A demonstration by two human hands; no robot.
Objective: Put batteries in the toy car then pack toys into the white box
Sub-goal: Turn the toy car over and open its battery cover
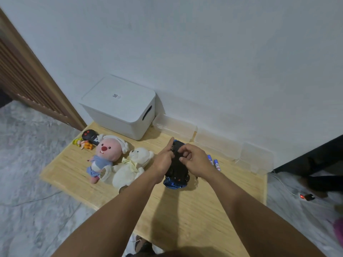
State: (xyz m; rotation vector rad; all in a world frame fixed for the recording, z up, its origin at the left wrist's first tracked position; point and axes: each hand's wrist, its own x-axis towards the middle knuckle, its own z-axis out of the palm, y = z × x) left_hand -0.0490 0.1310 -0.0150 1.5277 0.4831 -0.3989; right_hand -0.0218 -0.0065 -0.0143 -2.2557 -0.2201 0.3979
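Observation:
A blue and black toy car (176, 171) lies upside down on the wooden table (185, 216), its black underside facing up. My left hand (164, 160) grips its left side with the index finger stretched along the car. My right hand (193, 158) has its fingers curled over the middle of the underside; what they pinch is hidden. Two blue batteries (214, 162) lie on the table just right of my right hand. The white box (120, 108) stands lidded at the back of the table, against the wall.
Left of the car lie a white teddy bear (130, 167), a pink plush (105, 156), a black remote (91, 137) and a small orange figure (83, 143). Clear plastic bins (213, 143) line the wall. A cable and power strip (306, 197) lie on the floor at right.

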